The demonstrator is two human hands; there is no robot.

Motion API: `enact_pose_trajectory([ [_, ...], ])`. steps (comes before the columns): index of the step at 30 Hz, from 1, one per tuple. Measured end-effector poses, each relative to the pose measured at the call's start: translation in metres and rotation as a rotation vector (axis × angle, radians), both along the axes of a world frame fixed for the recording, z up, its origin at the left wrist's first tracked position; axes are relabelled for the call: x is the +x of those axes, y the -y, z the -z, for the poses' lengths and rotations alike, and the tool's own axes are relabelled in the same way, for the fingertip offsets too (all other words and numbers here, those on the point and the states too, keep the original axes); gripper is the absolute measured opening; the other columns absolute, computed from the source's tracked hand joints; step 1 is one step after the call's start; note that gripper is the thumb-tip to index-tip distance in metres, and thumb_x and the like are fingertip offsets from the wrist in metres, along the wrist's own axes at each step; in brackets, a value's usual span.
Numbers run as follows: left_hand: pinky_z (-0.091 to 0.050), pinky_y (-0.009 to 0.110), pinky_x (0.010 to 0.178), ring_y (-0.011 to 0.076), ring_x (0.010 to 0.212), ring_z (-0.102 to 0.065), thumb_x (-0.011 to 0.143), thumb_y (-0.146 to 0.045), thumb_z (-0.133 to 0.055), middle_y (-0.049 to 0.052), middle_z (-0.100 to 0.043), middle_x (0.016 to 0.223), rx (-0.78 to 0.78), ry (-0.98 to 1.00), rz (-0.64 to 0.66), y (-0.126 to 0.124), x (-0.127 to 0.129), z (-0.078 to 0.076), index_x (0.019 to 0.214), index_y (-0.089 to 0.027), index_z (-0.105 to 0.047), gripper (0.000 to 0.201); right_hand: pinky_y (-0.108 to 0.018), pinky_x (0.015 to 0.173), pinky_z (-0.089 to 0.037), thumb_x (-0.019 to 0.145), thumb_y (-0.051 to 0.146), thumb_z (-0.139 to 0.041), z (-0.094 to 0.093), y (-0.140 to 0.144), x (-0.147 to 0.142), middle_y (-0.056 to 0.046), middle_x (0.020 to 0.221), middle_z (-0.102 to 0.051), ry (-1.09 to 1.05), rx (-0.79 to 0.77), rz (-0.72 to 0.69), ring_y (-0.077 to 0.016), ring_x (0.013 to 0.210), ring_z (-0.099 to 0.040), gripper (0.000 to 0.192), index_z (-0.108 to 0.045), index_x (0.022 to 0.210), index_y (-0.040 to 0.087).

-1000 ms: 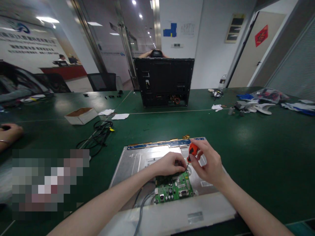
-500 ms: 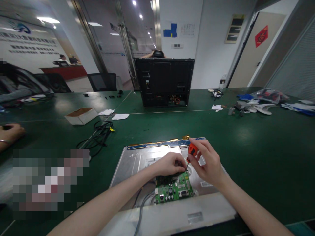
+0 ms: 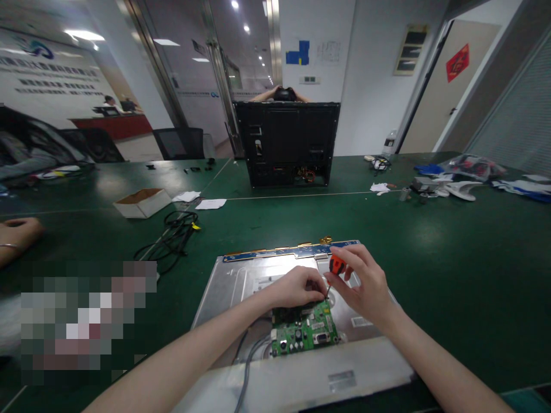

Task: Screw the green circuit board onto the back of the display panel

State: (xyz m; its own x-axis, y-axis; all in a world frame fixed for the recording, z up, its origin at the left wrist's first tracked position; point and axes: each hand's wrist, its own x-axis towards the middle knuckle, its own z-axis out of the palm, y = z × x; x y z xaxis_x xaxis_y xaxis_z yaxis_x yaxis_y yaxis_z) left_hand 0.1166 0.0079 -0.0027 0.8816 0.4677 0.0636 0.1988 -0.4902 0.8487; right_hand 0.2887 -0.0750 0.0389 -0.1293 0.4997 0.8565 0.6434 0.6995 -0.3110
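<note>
Screwdriver (image 3: 336,265), orange handle, sits at panel (image 3: 232,281) centre, shaft slanting down toward 7 o'clock, tip at the top edge of the green board (image 3: 303,330). Left to right: another person's hand (image 3: 17,232) at far 9 o'clock on the table (image 3: 430,241); box (image 3: 142,202) and black cables (image 3: 172,232) at 10 o'clock; left hand (image 3: 295,287), fingers curled together, pressed on the board's upper edge just left of the tip; whether it pinches anything, cannot tell. Right hand (image 3: 365,287) pinches the handle between thumb and fingertips, so the right is the nearer hand. Tip lies at 3 o'clock from the left fingers, almost touching. Black chassis (image 3: 286,143) upright at 12 o'clock; clutter (image 3: 443,186) at 2 o'clock.
</note>
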Motion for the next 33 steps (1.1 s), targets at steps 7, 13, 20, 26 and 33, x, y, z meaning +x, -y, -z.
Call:
enact_pose_trajectory([
  [7,-0.047,0.023,0.071,0.0164,0.076,-0.063,0.078,-0.008,-0.066,0.002,-0.071,0.082,0.006,0.008,0.005,0.001,0.000,-0.001,0.084,-0.013,-0.073,0.011,-0.022,0.048,-0.052,0.089,0.013,-0.056,-0.002,0.003,-0.001,-0.004,0.094,-0.058,-0.010,-0.031,0.007,-0.0113,0.061,-0.057,0.053,-0.047,0.139,0.029],
  [13,-0.047,0.023,0.070,0.0158,0.074,-0.062,0.078,-0.009,-0.067,0.001,-0.070,0.078,0.015,-0.006,0.007,0.000,0.001,-0.002,0.082,-0.014,-0.073,0.009,-0.023,0.048,-0.051,0.087,0.009,-0.052,-0.001,0.003,-0.001,-0.005,0.096,-0.063,-0.014,-0.014,-0.027,-0.0127,0.064,-0.058,0.051,-0.048,0.135,0.025],
  [20,-0.046,0.023,0.070,0.0164,0.075,-0.063,0.077,-0.008,-0.068,0.002,-0.071,0.080,-0.002,-0.014,-0.014,0.001,0.000,-0.002,0.085,-0.014,-0.074,0.012,-0.020,0.046,-0.049,0.087,0.014,-0.062,0.001,0.000,-0.002,0.002,0.078,-0.062,-0.018,0.009,0.002,-0.0114,0.056,-0.057,0.044,-0.047,0.127,0.025],
  [26,-0.046,0.023,0.070,0.0163,0.075,-0.062,0.078,-0.008,-0.068,0.002,-0.070,0.080,0.006,-0.011,0.003,0.001,0.000,-0.005,0.083,-0.013,-0.072,0.009,-0.022,0.049,-0.053,0.087,0.018,-0.062,0.011,0.000,-0.001,-0.004,0.091,-0.068,-0.048,0.005,0.089,-0.0112,0.056,-0.061,0.043,-0.044,0.126,0.023],
  [33,-0.047,0.023,0.070,0.0150,0.072,-0.061,0.077,-0.008,-0.067,0.001,-0.069,0.078,-0.007,-0.022,0.004,0.000,0.001,-0.004,0.083,-0.013,-0.072,0.009,-0.021,0.048,-0.052,0.086,0.013,-0.060,0.007,0.000,-0.004,-0.005,0.091,-0.069,-0.102,-0.012,0.013,-0.0117,0.058,-0.062,0.044,-0.042,0.124,0.022],
])
